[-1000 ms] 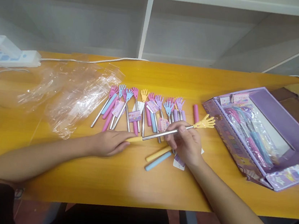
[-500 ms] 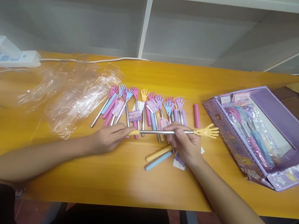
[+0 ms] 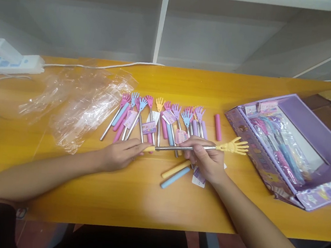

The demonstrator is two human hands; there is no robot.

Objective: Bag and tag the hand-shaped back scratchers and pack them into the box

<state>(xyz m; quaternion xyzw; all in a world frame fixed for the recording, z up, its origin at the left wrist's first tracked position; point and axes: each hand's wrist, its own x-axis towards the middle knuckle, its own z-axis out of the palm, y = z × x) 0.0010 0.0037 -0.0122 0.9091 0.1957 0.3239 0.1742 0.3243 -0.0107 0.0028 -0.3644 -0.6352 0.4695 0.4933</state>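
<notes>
A back scratcher (image 3: 168, 148) with a yellow hand-shaped head and a silver metal rod spans my two hands above the desk. My left hand (image 3: 121, 154) is closed around its yellow grip, most of which is hidden in the palm. The fingers of my right hand (image 3: 205, 159) pinch the rod below the yellow head, which points right. Beneath my right hand lie a yellow grip tube (image 3: 174, 170), a blue grip tube (image 3: 176, 177) and a card tag (image 3: 198, 178). Behind both hands, several pink, blue, purple and yellow back scratchers (image 3: 142, 106) lie in a row.
Clear plastic bags (image 3: 79, 109) are piled at left, near a white power strip (image 3: 28, 65). At right an open purple box (image 3: 319, 126) holds several bagged back scratchers. A pink tube (image 3: 217, 127) lies between row and box. A white shelf partition (image 3: 162, 23) stands behind the desk.
The yellow head has moved right and slightly down, and the rod has tilted closer to level. My left hand has shifted slightly; both hands keep their hold.
</notes>
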